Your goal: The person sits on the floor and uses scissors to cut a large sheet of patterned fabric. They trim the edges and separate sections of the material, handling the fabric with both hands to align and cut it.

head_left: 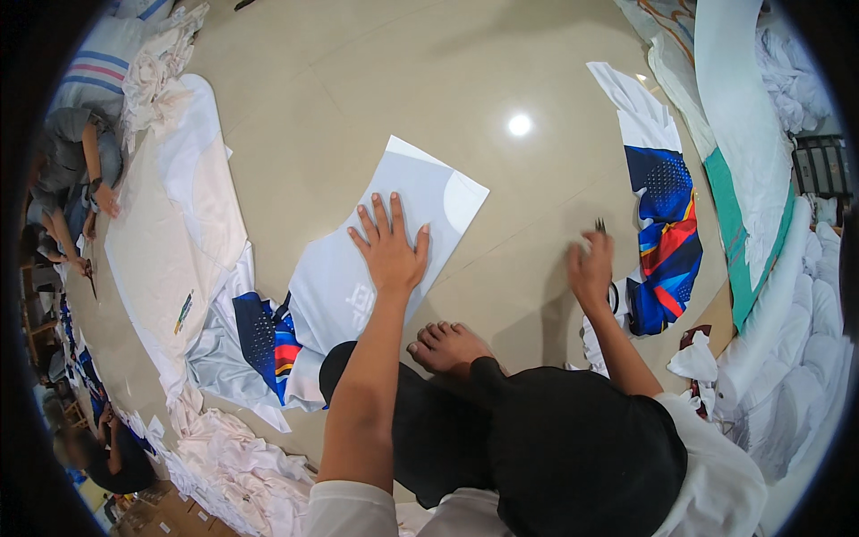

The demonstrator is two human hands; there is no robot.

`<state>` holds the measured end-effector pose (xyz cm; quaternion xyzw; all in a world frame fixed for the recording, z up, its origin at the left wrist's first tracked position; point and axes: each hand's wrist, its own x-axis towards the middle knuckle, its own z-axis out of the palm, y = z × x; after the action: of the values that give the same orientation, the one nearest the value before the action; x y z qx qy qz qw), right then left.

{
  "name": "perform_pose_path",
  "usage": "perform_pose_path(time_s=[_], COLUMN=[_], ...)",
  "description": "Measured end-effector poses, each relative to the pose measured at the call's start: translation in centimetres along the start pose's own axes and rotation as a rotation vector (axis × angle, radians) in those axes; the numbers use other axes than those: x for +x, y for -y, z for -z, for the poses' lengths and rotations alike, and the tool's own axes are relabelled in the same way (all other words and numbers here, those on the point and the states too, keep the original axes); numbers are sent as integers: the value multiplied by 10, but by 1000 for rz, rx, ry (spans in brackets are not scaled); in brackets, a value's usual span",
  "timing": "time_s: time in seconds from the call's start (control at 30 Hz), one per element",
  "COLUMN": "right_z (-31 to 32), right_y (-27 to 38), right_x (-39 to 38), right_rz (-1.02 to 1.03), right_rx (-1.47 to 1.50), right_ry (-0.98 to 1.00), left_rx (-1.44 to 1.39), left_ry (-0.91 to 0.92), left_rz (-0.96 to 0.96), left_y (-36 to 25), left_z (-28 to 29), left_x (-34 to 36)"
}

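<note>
With fingers spread, my left hand [391, 252] presses flat on a pale shirt-shaped fabric panel [335, 259] on the floor. A stiff white piece, like a paper pattern [464, 199], shows at the panel's upper right corner; how far it extends under the fabric is hidden. My right hand [591, 270] hovers over the floor to the right, apart from the panel. Its fingers are curled round scissors [601, 225]; dark tips show above the fingers and a black handle loop below. Blue, red and white printed fabric [662, 228] lies crumpled just right of that hand.
My bare foot [445, 347] rests below the panel. Another printed piece [266, 336] and large cream fabric [165, 242] lie left. White rolls [747, 349] and a green-edged sheet [729, 237] line the right. At far left, a person's hand [83, 267] holds scissors; others sit nearby.
</note>
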<state>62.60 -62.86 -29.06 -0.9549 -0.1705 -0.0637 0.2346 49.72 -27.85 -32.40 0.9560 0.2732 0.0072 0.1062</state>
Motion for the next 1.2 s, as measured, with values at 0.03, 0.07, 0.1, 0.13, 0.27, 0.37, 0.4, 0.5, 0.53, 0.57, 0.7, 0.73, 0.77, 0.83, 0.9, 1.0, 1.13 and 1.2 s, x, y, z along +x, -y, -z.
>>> perform_pose_path(time_s=[0.03,0.07,0.1,0.13,0.27,0.37,0.4,0.5,0.53,0.57,0.7,0.73,0.77,0.83,0.9,1.0,1.13,1.2], right_z=[15,29,42,50,56,63,67,71,73,74,87,91,97,106,113,113,102,92], right_y=[-13,-21,-27,-40,-59,-71,-68,-78,-85,-82,-78,-83,-93,-106,-102,-83,-15,-1], right_x=[-19,-37,-53,-66,-87,-89,-89,-87,-86,-82,-62,-57,-53,-40,-31,-26,-15,-15], right_rz=[-42,-85,-130,-154,-192,-205,-212,-280,-310,-332,-427,-453,-564,-660,-722,-759,-625,-585], right_rx=[-69,-132,-196,-173,-91,-37,-53,-78,-83,-100,-30,22,128,322,474,636,817,793], right_ry=[7,40,72,94,191,255,285,342,356,371,476,514,551,641,759,585,520,681], left_rx=[-1,-4,-7,-15,-107,-109,-88,-74,-72,-60,-63,-73,-88,-187,-346,-179,-105,-69], left_ry=[-5,-9,-12,-31,-57,-29,-12,-4,2,8,20,26,30,-9,-83,-161,-116,-95], left_rz=[2,2,0,1,-80,-126,-126,-91,-93,-89,-84,-84,-90,-78,-44,81,136,127], left_y=[2,4,4,-1,-26,-44,-46,-48,-51,-49,-47,-45,-47,-47,-33,-5,20,17], left_z=[0,-1,-2,-3,-5,-5,-6,-5,-5,-3,-2,-3,-4,-7,-9,-10,-8,-5], left_x=[-1,-1,-1,0,1,1,0,-1,0,1,0,-1,-1,4,4,11,13,13])
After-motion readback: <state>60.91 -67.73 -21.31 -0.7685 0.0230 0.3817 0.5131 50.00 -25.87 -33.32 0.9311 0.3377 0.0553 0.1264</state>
